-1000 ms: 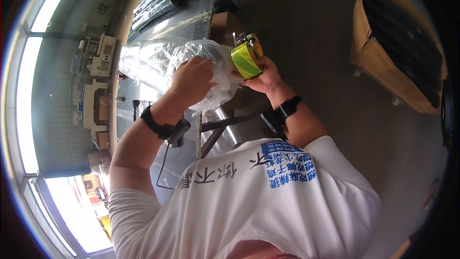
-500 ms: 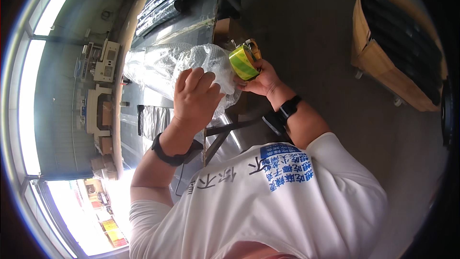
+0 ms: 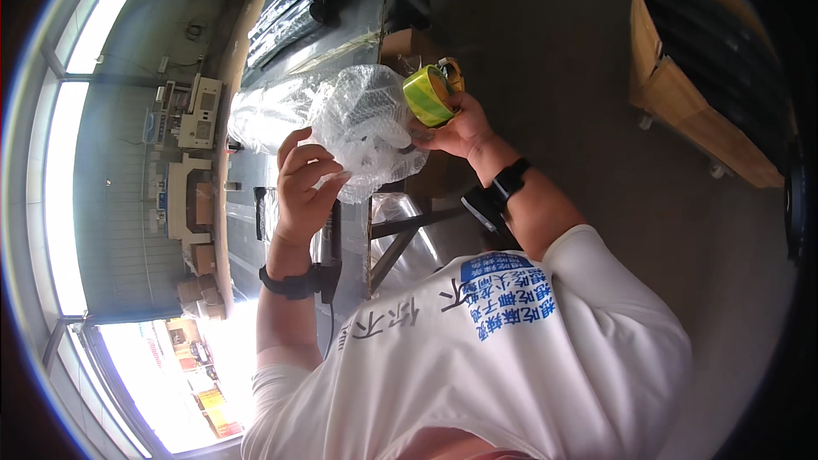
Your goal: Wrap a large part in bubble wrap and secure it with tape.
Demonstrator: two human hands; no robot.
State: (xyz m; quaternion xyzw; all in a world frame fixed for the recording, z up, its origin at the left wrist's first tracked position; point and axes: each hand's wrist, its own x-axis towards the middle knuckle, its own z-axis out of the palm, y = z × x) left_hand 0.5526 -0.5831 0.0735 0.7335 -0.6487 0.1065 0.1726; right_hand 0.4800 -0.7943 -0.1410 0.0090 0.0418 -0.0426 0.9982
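Note:
A bundle in clear bubble wrap [image 3: 362, 119] lies across the table edge, its near end bunched and loose. At its left side my left hand [image 3: 304, 192] has thumb and forefinger pinched together at the wrap's edge, with the other fingers curled and slightly apart. My right hand [image 3: 464, 132] is closed around a tape dispenser that carries a yellow-green roll of packing tape [image 3: 426, 97], right against the bunched end of the wrap. Part of the dispenser is hidden behind the roll and my fingers.
Black tubes in clear plastic [image 3: 294, 21] lie at the table's far end. A dark wrapped item [image 3: 326, 234] rests nearer, beyond my left wrist. On the right stands a large cardboard box [image 3: 682, 111] of long black pieces, on casters. Machines [image 3: 200, 111] line the left side.
My left hand has moved left and down, from a fist over the wrap to a pinch at its edge. The tape dispenser has shifted slightly left in my right hand.

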